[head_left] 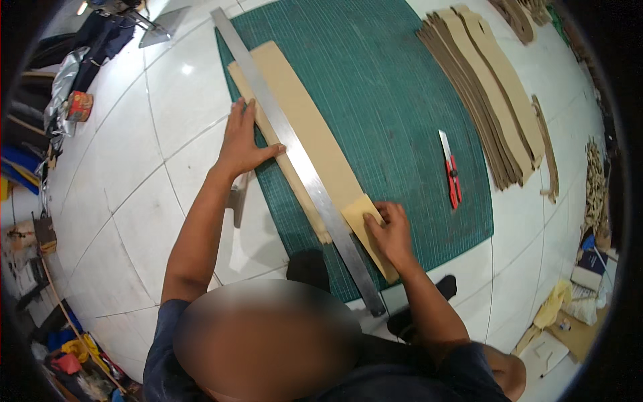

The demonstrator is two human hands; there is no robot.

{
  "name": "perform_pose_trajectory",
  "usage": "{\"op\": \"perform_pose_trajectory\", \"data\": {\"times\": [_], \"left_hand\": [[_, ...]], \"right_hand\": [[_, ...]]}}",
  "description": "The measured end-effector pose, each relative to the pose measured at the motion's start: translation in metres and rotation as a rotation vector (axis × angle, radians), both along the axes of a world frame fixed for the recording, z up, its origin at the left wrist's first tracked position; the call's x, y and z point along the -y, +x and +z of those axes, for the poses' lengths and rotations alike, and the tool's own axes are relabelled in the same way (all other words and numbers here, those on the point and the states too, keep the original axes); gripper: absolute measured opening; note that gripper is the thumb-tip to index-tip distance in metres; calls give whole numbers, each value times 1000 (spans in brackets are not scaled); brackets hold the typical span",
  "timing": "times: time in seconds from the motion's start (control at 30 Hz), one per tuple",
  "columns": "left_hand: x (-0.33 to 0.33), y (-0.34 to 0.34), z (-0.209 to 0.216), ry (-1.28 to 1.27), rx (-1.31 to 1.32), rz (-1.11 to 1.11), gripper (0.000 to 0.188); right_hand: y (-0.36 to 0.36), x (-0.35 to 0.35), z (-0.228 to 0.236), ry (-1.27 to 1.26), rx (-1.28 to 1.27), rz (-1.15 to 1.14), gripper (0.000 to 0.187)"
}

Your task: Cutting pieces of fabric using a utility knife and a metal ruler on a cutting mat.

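Note:
A long steel ruler (295,144) lies slantwise along a beige strip of sheet material (305,114) on the green cutting mat (395,80). My left hand (244,144) is spread at the ruler's left side, its thumb touching the ruler and its fingers at the strip's left edge. Near the strip's lower end, my right hand (390,231) grips a small yellowish rectangular card (365,224) by its right edge, thumb on top. The card lies beside the ruler and overlaps the strip. Farther right on the mat rests a red utility knife (452,175) with its blade out.
Stacked beige and brown strips (482,94) lie across the mat's right edge, with a narrow strip (546,151) beside them. A grey metal piece (236,201) is on the tiles near my left forearm. A red tin (80,106) stands at far left. My feet are at the mat's near edge.

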State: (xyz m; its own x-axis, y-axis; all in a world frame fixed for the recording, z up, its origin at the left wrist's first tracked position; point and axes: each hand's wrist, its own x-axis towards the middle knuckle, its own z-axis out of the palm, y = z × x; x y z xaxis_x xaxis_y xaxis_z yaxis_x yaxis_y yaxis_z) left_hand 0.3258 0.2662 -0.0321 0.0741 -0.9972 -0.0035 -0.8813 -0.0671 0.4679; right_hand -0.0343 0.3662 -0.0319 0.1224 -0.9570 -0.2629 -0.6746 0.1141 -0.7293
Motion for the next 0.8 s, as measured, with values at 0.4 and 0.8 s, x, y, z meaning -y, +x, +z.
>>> {"op": "perform_pose_trajectory", "data": {"times": [0.4,0.8], "left_hand": [[48,-4,16,421,427,-88,152],[52,-14,25,474,526,-194,144]], "right_hand": [[-61,84,-28,-391,-215,-144,37],[-107,119,-9,-274,-407,-294,41]]}}
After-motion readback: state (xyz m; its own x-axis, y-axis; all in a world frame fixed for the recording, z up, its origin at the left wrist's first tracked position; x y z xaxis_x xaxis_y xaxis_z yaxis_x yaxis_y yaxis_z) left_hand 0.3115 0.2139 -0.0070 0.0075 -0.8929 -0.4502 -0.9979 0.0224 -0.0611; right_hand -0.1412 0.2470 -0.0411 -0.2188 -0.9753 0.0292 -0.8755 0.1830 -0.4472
